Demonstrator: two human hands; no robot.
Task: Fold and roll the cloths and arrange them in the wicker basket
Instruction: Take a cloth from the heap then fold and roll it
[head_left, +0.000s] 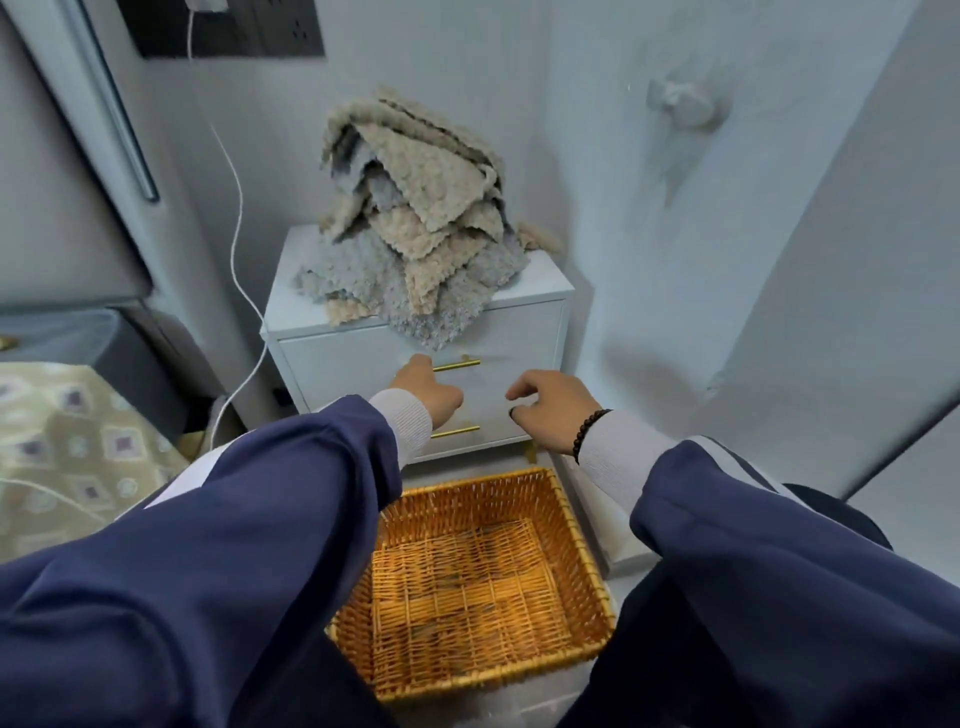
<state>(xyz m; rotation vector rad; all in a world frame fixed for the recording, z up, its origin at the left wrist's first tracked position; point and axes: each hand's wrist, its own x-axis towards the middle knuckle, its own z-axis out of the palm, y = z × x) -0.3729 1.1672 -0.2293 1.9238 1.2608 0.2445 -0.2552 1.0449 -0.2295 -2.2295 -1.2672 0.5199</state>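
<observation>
the left hand (428, 387) reaches up with loose fingers holding nothing, the heaped cloths (415, 234) overhang the white cabinet (530, 343) above the bare wicker basket (467, 597), the right hand (550, 410) hangs loosely curled, and a careless tug could topple the pile.

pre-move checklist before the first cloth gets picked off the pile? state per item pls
1. Wicker basket holds nothing: ok, bare weave on show.
2. Cloth pile sits on the white nightstand: ok, heaped and unfolded; one cloth hangs over the front edge.
3. Left hand free: ok, holds nothing, in front of the upper drawer.
4. Right hand free: ok, fingers loosely curled, nothing held.
5. Hands on a cloth: not ok, both are below the pile.
6. White cable apart from the pile: ok, it hangs left of the nightstand.
</observation>
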